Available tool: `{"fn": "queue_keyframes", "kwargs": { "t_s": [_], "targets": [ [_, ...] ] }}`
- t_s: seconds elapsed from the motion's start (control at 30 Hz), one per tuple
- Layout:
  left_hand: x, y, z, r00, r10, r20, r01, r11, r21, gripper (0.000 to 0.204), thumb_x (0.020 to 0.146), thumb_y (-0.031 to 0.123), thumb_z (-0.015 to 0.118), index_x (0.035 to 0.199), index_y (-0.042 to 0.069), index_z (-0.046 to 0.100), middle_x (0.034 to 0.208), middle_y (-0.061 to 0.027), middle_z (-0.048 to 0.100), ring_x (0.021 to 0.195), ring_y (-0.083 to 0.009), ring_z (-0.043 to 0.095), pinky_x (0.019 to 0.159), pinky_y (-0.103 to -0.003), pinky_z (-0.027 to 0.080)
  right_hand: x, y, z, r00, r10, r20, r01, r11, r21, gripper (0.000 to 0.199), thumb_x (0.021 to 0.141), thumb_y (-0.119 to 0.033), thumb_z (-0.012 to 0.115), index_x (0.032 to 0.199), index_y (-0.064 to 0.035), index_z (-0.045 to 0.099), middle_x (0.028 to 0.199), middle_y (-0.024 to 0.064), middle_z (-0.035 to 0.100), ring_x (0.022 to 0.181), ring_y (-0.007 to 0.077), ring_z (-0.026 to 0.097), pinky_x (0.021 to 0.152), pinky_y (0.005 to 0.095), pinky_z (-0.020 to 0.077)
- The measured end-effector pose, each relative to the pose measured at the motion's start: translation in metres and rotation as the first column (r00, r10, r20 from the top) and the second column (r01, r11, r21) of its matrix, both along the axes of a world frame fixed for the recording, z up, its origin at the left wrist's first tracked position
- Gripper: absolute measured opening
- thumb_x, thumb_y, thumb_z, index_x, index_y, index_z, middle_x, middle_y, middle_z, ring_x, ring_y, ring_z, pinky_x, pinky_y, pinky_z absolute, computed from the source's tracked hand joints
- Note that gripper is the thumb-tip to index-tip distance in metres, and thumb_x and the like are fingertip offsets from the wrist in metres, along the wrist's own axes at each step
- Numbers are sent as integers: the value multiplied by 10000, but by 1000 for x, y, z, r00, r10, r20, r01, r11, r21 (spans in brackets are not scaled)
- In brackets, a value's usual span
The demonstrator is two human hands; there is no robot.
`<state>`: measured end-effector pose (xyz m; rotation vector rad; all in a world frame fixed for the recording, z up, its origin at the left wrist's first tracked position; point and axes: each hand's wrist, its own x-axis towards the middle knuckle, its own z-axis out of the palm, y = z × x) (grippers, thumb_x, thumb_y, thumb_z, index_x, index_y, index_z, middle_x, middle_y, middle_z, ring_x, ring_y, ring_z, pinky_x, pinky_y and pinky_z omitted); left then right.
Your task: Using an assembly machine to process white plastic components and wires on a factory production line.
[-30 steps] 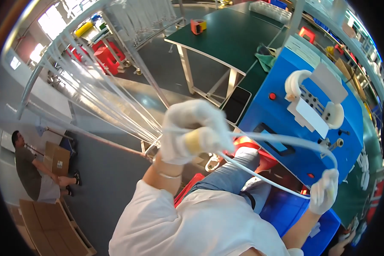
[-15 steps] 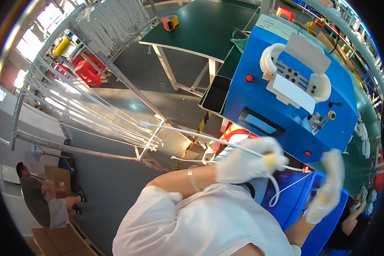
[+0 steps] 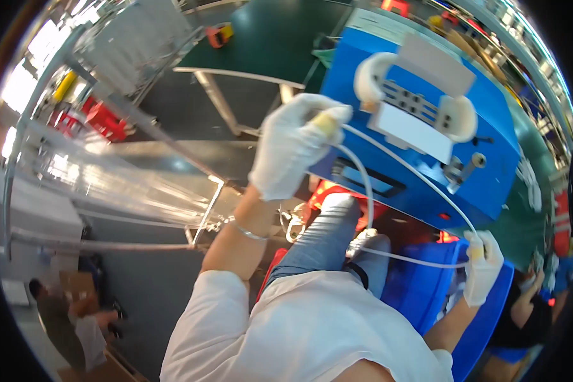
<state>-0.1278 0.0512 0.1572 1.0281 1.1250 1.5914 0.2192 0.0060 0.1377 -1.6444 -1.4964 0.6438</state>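
Observation:
A white cable [image 3: 420, 177] stretches between my two white-gloved hands. My left hand [image 3: 286, 146] is raised near the left front of a blue machine [image 3: 490, 184], its fingers closed on the cable. Lower and to the right, my right hand [image 3: 484, 270] pinches the same cable over a blue bin [image 3: 420, 280]. Another length of cable hangs from my left hand in front of my knees and runs across to the right hand. On the machine's top sit two white curved holders [image 3: 463, 120] and a white flap [image 3: 414, 132]; neither hand touches them.
At the left, a metal rack [image 3: 108, 245] carries several white cables. Behind it stands a green-topped table [image 3: 261, 48] with an orange-and-yellow tape roll [image 3: 219, 34]. Red stools [image 3: 105, 121] are farther back. People sit at the lower left and right.
My left hand has risen toward the machine, drawing the cable into a loop. My right hand has dropped slightly and now grips the cable. The whole view has shifted a little.

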Motion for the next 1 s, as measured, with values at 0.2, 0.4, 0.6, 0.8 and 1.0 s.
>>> {"fn": "queue_keyframes", "kwargs": {
  "t_s": [0.2, 0.4, 0.6, 0.8, 1.0],
  "targets": [
    [-2, 13, 7, 993, -93, -78, 95, 995, 18, 167, 911, 105, 597, 1014, -26, 588, 755, -69, 620, 499, -7, 432, 409, -129, 287, -5, -3, 11, 1000, -9, 26, 5, 990, 142, 77, 846, -49, 637, 830, 25, 645, 693, 11, 486, 635, 77, 428, 580, 216, 315],
    [10, 25, 20, 996, -24, -81, 36, 989, 144, 144, 893, 79, 621, 987, -26, 592, 783, -83, 653, 535, -14, 497, 428, -136, 344, -3, -2, 17, 999, -29, -30, 35, 977, 211, 95, 854, -68, 643, 844, 26, 651, 699, -1, 487, 643, 67, 419, 582, 211, 310],
    [16, 33, 11, 998, -7, -62, 10, 999, 43, 136, 868, 52, 649, 963, -27, 592, 820, -97, 667, 709, -66, 624, 520, -149, 435, 1, 5, 16, 999, -48, -5, 49, 986, 162, 116, 868, -88, 618, 849, 20, 655, 690, -17, 477, 630, 52, 401, 569, 204, 294],
    [26, 33, 0, 841, 354, -410, -183, 898, 400, 97, 855, 37, 658, 912, 4, 586, 794, -55, 657, 699, -78, 605, 637, -209, 488, 49, 18, 33, 995, -86, 50, 80, 990, 113, 159, 904, -159, 573, 848, -31, 648, 695, -71, 479, 568, 5, 339, 494, 176, 233],
    [25, 32, -5, 854, 322, -409, -151, 905, 397, 158, 866, 34, 645, 1008, 9, 582, 822, -32, 629, 730, -62, 572, 667, -206, 467, 64, 74, 86, 971, -210, 113, 163, 930, 329, 171, 898, -206, 593, 881, -54, 668, 679, -58, 486, 553, 10, 366, 484, 175, 238]
  ]
}}
